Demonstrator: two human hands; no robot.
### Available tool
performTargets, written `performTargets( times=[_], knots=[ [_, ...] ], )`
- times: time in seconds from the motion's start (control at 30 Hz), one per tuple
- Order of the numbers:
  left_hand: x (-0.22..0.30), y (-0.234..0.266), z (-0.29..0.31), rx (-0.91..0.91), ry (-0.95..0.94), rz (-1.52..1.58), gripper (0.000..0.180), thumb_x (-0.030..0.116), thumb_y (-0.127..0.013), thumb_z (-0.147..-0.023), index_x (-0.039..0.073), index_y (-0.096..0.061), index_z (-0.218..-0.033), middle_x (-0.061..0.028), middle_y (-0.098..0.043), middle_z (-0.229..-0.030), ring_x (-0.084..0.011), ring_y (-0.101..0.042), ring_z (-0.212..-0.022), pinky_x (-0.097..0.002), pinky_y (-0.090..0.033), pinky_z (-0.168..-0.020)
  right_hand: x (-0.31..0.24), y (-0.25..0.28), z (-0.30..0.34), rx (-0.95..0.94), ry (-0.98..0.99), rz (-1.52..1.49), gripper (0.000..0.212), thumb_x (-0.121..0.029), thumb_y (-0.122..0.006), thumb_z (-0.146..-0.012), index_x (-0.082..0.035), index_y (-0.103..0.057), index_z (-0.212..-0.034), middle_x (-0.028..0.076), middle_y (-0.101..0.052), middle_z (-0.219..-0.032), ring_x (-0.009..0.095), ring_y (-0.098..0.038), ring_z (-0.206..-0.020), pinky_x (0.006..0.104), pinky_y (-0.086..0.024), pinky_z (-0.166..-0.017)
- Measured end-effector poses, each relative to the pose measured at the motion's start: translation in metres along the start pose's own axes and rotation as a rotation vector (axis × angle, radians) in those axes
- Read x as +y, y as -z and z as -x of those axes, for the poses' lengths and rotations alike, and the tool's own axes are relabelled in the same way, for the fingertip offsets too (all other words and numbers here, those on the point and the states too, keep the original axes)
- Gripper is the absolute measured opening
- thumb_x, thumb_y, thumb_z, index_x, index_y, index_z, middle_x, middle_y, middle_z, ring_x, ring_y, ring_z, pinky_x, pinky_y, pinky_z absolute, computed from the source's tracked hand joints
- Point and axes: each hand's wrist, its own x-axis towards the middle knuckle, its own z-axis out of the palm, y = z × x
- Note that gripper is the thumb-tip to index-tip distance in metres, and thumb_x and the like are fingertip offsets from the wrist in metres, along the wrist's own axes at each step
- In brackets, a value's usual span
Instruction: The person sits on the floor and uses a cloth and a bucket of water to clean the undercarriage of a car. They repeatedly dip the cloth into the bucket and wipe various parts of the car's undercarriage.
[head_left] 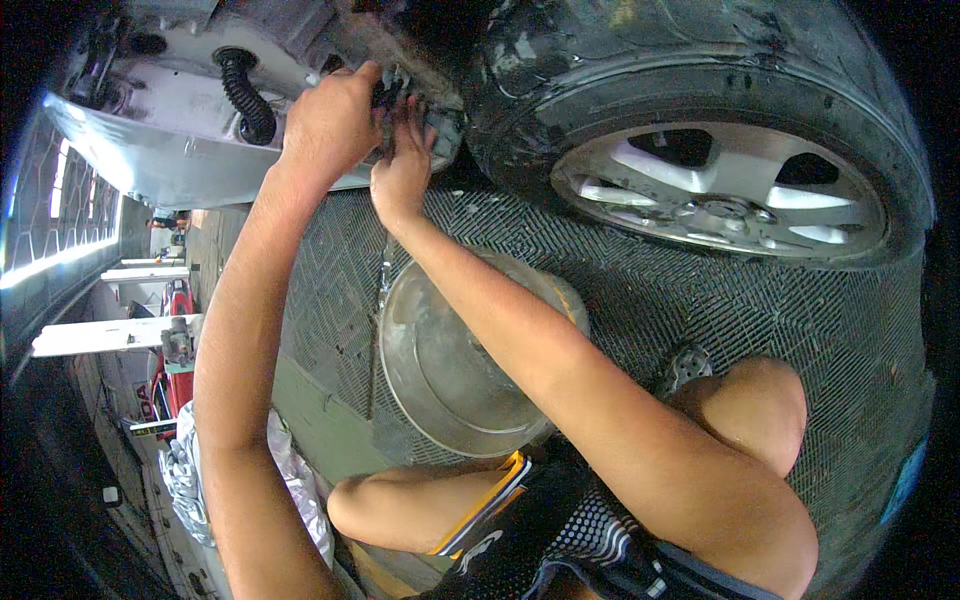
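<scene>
Both my hands are up at the edge of a pale car body panel (230,165), close to the tyre. My left hand (335,120) is closed, its fingers bent over a dark part in the shadowed gap. Just right of it and a little lower, my right hand (405,170) has its fingertips bent against the same dark area. Whatever the fingers grip there is too dark and hidden to name. A black corrugated rubber hose (245,95) loops out of the panel, left of my left hand.
A car wheel with a silver alloy rim (720,200) fills the upper right. Below my right forearm is a round, dull metal drum-like thing (430,360) on the ribbed black floor mat (650,290). Crumpled silver sheeting (185,480) and a white post (115,335) stand at the left.
</scene>
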Motion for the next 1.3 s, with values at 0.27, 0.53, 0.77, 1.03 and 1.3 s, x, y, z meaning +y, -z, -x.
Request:
performTargets(
  times=[0.27,0.53,0.77,1.03,1.3],
  knots=[
    [0.007,0.018,0.039,-0.002,0.035,0.000,0.038,0.011,-0.069,-0.078,0.008,-0.059,-0.114,-0.0174,-0.065,-0.102,-0.0418,-0.066,-0.091,-0.0516,-0.055,-0.077,-0.002,-0.013,0.000,0.137,0.081,-0.027,0.065,-0.029,-0.039,-0.102,0.006,-0.020,-0.154,0.030,-0.024,-0.157,0.046,-0.021,-0.147,0.0530,-0.012,-0.121],
    [0.002,0.001,0.156,0.016,0.193,0.294,0.034,0.002,-0.066,-0.075,0.007,-0.059,-0.107,-0.0157,-0.063,-0.099,-0.0407,-0.064,-0.091,-0.0480,-0.052,-0.077,-0.016,0.003,0.010,-0.066,0.065,-0.121,0.059,-0.031,-0.027,-0.108,0.006,-0.019,-0.154,0.028,-0.011,-0.163,0.040,-0.007,-0.152,0.0546,-0.003,-0.122],
    [0.016,-0.062,0.225,-0.151,0.336,0.406,0.028,0.002,-0.067,-0.075,0.006,-0.061,-0.102,-0.0167,-0.064,-0.097,-0.0410,-0.065,-0.088,-0.0487,-0.053,-0.076,-0.035,-0.012,0.015,-0.025,0.113,-0.139,0.062,-0.033,-0.025,-0.108,0.007,-0.012,-0.155,0.029,-0.010,-0.162,0.044,-0.007,-0.151,0.0563,-0.004,-0.122],
    [0.046,-0.089,0.242,-0.218,0.304,0.540,0.029,0.003,-0.068,-0.074,0.006,-0.060,-0.102,-0.0153,-0.063,-0.095,-0.0396,-0.065,-0.086,-0.0480,-0.053,-0.074,-0.026,-0.015,0.010,0.069,0.117,0.014,0.062,-0.021,-0.036,-0.104,0.009,-0.015,-0.153,0.032,-0.013,-0.160,0.047,-0.012,-0.149,0.0543,-0.009,-0.122],
    [0.079,-0.141,0.248,-0.310,0.129,0.659,0.032,0.010,-0.072,-0.075,0.006,-0.063,-0.105,-0.0160,-0.066,-0.103,-0.0392,-0.066,-0.090,-0.0471,-0.055,-0.079,-0.011,0.003,-0.010,-0.018,-0.522,-0.139,0.064,-0.033,-0.026,-0.108,0.009,-0.012,-0.154,0.027,-0.004,-0.164,0.037,-0.001,-0.153,0.0446,-0.002,-0.124]
  ],
)
